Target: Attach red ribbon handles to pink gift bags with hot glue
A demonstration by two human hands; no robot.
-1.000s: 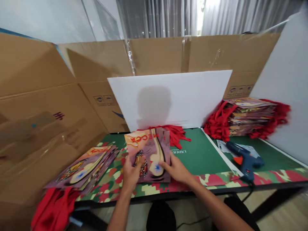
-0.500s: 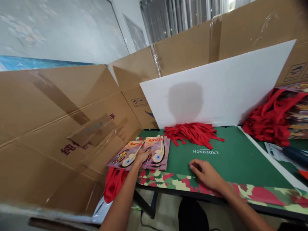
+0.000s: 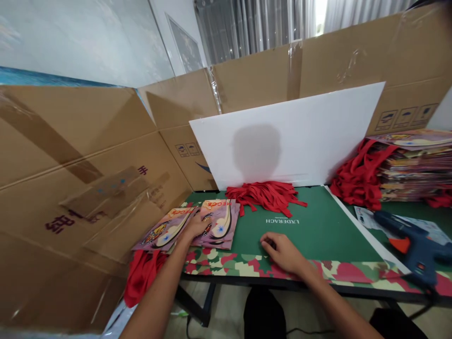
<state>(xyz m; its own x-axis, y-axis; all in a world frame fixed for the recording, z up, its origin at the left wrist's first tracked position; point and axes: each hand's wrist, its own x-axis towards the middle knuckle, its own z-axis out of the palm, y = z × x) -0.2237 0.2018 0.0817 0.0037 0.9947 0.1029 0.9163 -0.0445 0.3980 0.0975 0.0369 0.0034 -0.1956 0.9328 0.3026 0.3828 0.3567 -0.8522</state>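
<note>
Purple bag [image 3: 221,230], under left hand [image 3: 196,226]

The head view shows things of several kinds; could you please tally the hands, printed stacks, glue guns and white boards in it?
Hands: 2, left hand and right hand
Printed stacks: 3, left stack, middle stack and right stack
Glue gun: 1
White board: 1
Total: 7

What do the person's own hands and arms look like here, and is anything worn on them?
The left hand and right hand are bare: no gloves or watch visible. Both forearms show no sleeves up to the picture's edge.
</note>
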